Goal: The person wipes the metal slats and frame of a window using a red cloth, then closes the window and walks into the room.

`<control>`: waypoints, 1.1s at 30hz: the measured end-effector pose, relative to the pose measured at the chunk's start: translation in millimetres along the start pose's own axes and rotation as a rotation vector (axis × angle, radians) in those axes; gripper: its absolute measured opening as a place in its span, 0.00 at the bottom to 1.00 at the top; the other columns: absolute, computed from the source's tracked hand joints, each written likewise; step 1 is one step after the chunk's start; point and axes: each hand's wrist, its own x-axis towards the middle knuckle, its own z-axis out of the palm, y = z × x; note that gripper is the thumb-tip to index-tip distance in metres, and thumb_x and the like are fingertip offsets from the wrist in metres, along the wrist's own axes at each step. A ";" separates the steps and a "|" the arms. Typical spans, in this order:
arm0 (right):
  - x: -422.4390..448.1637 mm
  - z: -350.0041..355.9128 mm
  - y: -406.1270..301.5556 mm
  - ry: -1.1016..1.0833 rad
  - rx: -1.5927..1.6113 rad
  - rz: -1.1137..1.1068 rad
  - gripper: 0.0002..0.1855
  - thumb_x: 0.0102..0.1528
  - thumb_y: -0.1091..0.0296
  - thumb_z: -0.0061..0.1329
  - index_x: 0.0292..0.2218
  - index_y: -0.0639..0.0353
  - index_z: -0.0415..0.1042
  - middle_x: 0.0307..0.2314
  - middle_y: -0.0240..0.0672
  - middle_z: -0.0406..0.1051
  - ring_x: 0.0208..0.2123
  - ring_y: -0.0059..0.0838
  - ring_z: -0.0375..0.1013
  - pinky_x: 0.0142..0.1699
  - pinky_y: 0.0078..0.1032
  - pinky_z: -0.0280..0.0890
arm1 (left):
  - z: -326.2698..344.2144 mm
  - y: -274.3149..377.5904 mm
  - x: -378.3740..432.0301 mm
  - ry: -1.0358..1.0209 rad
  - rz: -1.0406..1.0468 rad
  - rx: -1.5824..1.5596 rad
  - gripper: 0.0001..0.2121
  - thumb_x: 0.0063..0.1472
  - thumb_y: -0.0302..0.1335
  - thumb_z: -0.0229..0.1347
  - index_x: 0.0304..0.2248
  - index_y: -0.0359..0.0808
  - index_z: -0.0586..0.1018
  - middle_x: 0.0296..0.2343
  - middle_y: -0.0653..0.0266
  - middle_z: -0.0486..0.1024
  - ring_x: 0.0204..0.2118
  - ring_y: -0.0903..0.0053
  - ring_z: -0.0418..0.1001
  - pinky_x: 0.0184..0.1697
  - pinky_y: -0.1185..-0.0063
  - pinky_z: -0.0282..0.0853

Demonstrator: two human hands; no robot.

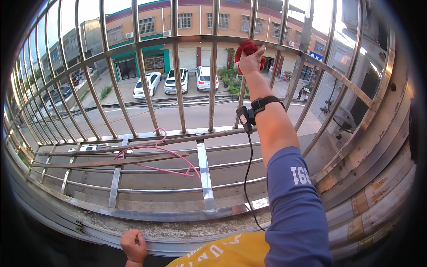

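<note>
My right hand reaches far forward with a bunched red cloth in its grip. It presses the cloth against the flat horizontal rail of a stainless-steel window cage, next to an upright bar. Strapped around my right forearm is a black band with a small black device, from which a cable hangs down. My left hand is curled into a loose fist at the window frame, low in the view; nothing shows in it.
A pink clothes hanger hangs over a bamboo pole and a wooden strip above the cage's floor bars. Air-conditioner units stand outside at right. Beyond the bars are a street, parked white cars and a building.
</note>
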 end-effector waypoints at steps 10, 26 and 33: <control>-75.5 -18.4 138.5 -0.305 -0.117 0.008 0.21 0.49 0.58 0.45 0.41 0.58 0.57 0.38 0.49 0.62 0.41 0.48 0.64 0.44 0.36 0.59 | 6.3 6.8 7.1 -0.017 0.015 0.016 0.03 0.44 0.19 0.47 0.21 0.32 0.71 0.21 0.56 0.71 0.25 0.61 0.69 0.31 0.72 0.64; -50.8 -4.4 22.2 -0.634 0.583 0.216 0.09 0.54 0.63 0.41 0.36 0.56 0.64 0.27 0.29 0.68 0.29 0.20 0.67 0.33 0.19 0.61 | 2.2 3.8 8.0 -0.039 -0.023 0.003 0.02 0.44 0.19 0.47 0.21 0.32 0.71 0.20 0.57 0.70 0.24 0.62 0.69 0.29 0.73 0.65; -68.6 35.6 22.0 -0.610 0.166 -0.008 0.21 0.50 0.56 0.45 0.41 0.59 0.61 0.34 0.46 0.68 0.36 0.42 0.68 0.40 0.29 0.61 | 2.0 10.4 15.2 -0.043 -0.015 -0.009 0.03 0.43 0.18 0.48 0.21 0.33 0.71 0.20 0.57 0.70 0.24 0.63 0.69 0.29 0.74 0.65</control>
